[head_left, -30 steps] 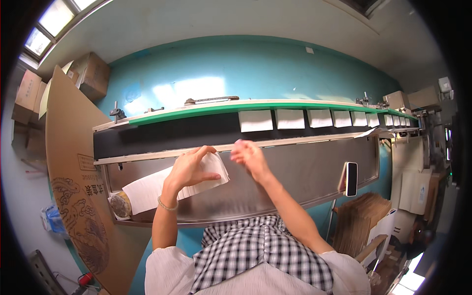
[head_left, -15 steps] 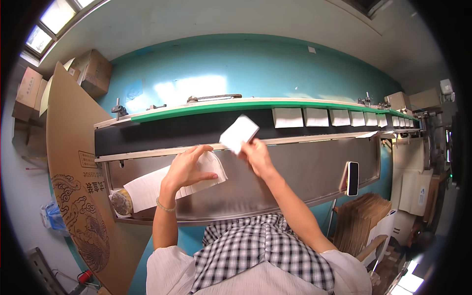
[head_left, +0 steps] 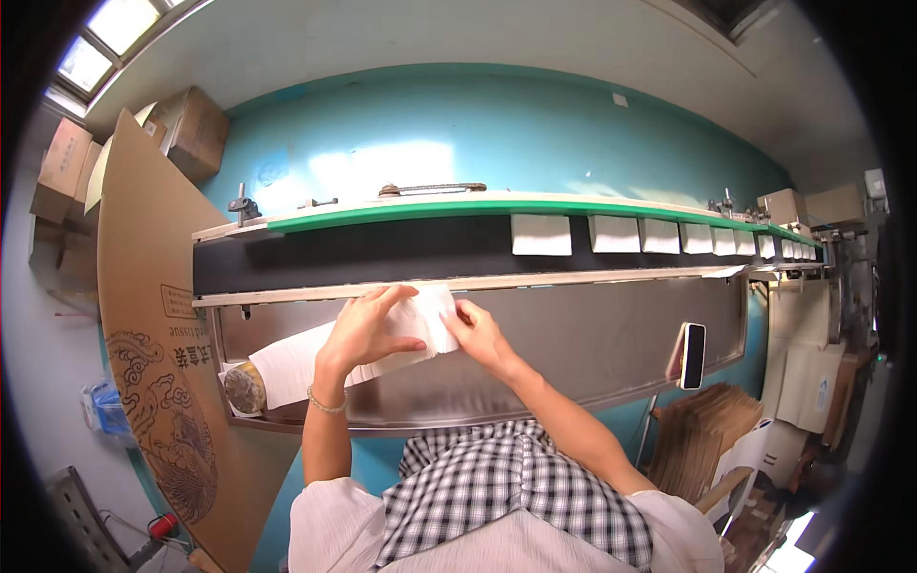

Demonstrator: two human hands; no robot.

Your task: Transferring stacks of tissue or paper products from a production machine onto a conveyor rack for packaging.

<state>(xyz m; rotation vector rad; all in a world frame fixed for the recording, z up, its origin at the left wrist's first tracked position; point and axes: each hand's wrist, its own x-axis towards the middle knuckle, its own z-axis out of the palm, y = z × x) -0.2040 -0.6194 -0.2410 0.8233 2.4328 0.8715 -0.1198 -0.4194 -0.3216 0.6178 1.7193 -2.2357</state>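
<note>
A long row of folded white tissues [head_left: 298,361] lies slantwise on the metal tray in front of me. My left hand [head_left: 368,332] arches over the row near its right end, thumb on the near side and fingers on the far side. At that end, my right hand [head_left: 479,336] pinches the last folded tissue bundle [head_left: 437,313] between thumb and fingers. Against the row's left end rests a round, brownish, clear-topped object [head_left: 245,387]. Beyond the tray, a white tissue bundle [head_left: 542,236] sits on the black conveyor belt [head_left: 382,250], with several more spaced out to its right.
A green strip [head_left: 401,216] edges the belt's far side, and a pale rail [head_left: 535,281] its near side. A phone [head_left: 693,356] stands at the metal tray's [head_left: 592,334] right. A tall cardboard sheet [head_left: 153,286] rises at left; flattened cardboard [head_left: 702,435] is stacked at lower right.
My right hand has released a tissue bundle onto the belt and come back to the row's right end. The bundles on the belt have shifted right. My left hand stays on the row.
</note>
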